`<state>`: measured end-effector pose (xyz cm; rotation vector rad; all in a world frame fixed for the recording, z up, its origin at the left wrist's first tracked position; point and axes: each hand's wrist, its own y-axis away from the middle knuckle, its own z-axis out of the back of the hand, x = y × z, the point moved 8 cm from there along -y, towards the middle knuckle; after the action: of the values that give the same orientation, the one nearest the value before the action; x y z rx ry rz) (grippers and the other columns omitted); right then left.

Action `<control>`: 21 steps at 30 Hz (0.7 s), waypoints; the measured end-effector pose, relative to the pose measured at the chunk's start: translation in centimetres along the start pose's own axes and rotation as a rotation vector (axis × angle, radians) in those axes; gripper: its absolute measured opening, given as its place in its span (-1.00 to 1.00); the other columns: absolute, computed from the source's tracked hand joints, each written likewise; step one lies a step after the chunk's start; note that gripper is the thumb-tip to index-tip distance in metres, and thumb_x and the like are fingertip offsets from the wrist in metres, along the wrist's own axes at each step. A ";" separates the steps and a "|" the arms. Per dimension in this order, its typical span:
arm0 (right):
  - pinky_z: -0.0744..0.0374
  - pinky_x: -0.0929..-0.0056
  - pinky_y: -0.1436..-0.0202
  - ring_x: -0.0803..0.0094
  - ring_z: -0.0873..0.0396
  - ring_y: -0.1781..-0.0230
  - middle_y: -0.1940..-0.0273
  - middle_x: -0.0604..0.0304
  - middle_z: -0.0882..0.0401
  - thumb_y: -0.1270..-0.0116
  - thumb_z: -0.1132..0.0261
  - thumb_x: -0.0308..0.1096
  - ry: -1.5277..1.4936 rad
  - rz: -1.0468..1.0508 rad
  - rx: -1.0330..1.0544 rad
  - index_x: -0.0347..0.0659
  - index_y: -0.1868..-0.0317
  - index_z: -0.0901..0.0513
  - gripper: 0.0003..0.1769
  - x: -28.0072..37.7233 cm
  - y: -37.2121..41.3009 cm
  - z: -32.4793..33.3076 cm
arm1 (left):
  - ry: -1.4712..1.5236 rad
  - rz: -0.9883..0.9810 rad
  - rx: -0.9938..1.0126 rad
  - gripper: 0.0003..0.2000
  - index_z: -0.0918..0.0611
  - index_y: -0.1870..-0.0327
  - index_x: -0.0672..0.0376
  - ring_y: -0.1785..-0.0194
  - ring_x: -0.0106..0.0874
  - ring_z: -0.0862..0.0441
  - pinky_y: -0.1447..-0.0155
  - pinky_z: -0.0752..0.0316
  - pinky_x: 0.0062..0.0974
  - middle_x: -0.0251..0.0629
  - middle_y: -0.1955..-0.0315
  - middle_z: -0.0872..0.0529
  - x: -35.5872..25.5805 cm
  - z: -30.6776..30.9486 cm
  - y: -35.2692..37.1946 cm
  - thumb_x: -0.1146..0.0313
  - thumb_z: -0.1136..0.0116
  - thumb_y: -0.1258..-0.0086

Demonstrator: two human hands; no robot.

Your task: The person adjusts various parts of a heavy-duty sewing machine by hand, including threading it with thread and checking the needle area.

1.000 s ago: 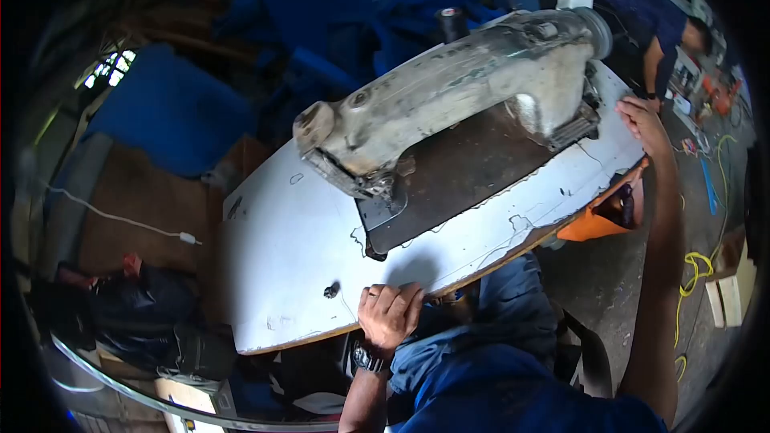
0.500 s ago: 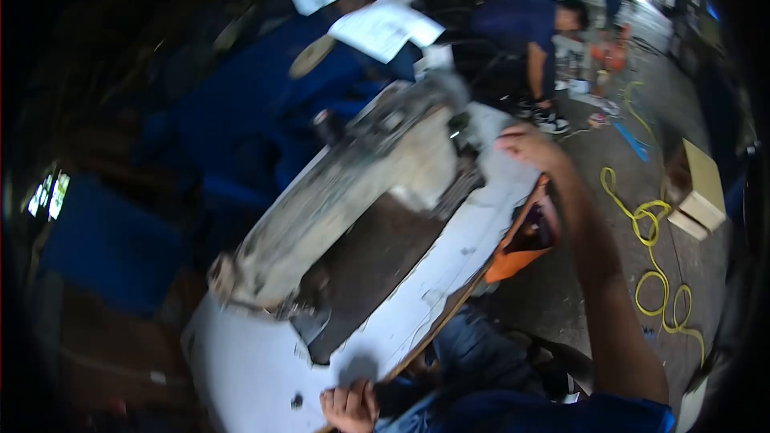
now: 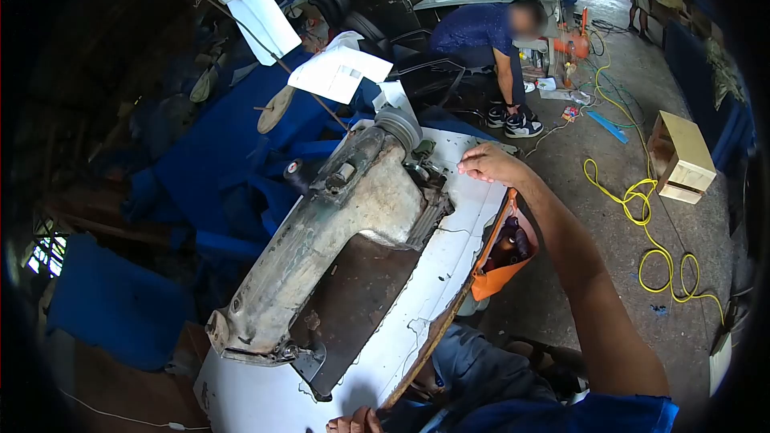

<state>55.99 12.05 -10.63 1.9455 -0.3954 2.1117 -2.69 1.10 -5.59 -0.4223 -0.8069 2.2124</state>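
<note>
A worn, grey-beige sewing machine head (image 3: 321,232) lies tipped over on a white tabletop (image 3: 385,353), beside the cut-out opening. Its grey handwheel (image 3: 399,130) is at the far end. My right hand (image 3: 491,163) is over the tabletop just right of that end, fingers curled and drawn together; anything between them is too small to make out. My left hand (image 3: 354,422) is at the near table edge with curled fingers, partly cut off by the bottom of the picture. What it holds, if anything, is hidden.
An orange pouch (image 3: 491,281) with dark spools hangs at the table's right edge. Yellow hose (image 3: 654,252) and a wooden box (image 3: 687,162) are on the floor. A seated person (image 3: 473,36) bends forward beyond. Blue material (image 3: 216,136) lies left.
The view has shifted and become sharper. My right hand shows farther left and its fingers are more curled. My left hand sits lower, now mostly outside the picture. The machine head remains tipped over.
</note>
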 end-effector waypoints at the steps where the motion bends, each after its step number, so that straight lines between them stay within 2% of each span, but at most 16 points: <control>1: -0.21 0.60 0.68 0.70 -0.30 0.70 0.61 0.37 -0.49 -0.44 -0.37 -0.32 -0.001 0.001 -0.003 -0.33 0.23 -0.73 -0.79 0.0 0.0 0.0 | -0.013 0.004 0.016 -0.90 -0.75 0.20 0.09 0.39 -0.21 -0.59 0.24 -0.48 -0.21 -0.23 0.40 -0.71 0.1 -0.2 0.2 0.37 -0.41 -0.31; 5: -0.21 0.62 0.71 0.69 -0.31 0.73 0.58 0.30 -0.52 -0.45 -0.35 -0.39 -0.034 -0.002 -0.010 -0.40 0.21 -0.71 -0.82 0.0 0.0 0.0 | -0.057 0.000 0.058 -0.89 -0.75 0.19 0.09 0.39 -0.23 -0.59 0.26 -0.47 -0.23 -0.24 0.38 -0.72 0.7 -0.7 1.1 0.35 -0.40 -0.32; 8: -0.21 0.61 0.69 0.71 -0.29 0.71 0.60 0.37 -0.50 -0.42 -0.38 -0.32 -0.032 0.004 -0.006 -0.32 0.24 -0.73 -0.80 -0.1 -0.1 0.0 | -0.063 -0.015 0.042 -0.89 -0.74 0.19 0.08 0.39 -0.25 -0.59 0.25 -0.46 -0.23 -0.26 0.37 -0.73 0.7 -0.8 1.1 0.33 -0.39 -0.33; 15: -0.19 0.60 0.70 0.70 -0.28 0.72 0.60 0.36 -0.50 -0.42 -0.38 -0.33 -0.003 0.002 -0.014 -0.32 0.27 -0.71 -0.81 0.1 0.0 0.0 | -0.081 0.023 0.100 -0.91 -0.75 0.19 0.02 0.32 -0.26 -0.62 0.18 -0.49 -0.23 -0.35 0.32 -0.74 1.2 -1.1 1.6 0.31 -0.38 -0.36; 21: -0.20 0.59 0.69 0.69 -0.28 0.72 0.59 0.37 -0.49 -0.43 -0.36 -0.32 -0.013 -0.020 -0.030 -0.29 0.30 -0.70 -0.80 0.5 0.3 -0.2 | -0.087 -0.007 0.091 -0.78 -0.77 0.04 0.02 0.22 -0.24 -0.63 0.10 -0.50 -0.17 -0.34 0.27 -0.74 1.6 -1.3 2.5 0.32 -0.37 -0.31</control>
<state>55.65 11.85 -10.12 1.9392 -0.4060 2.0700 -4.39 1.44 -8.36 -0.2795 -0.7481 2.2639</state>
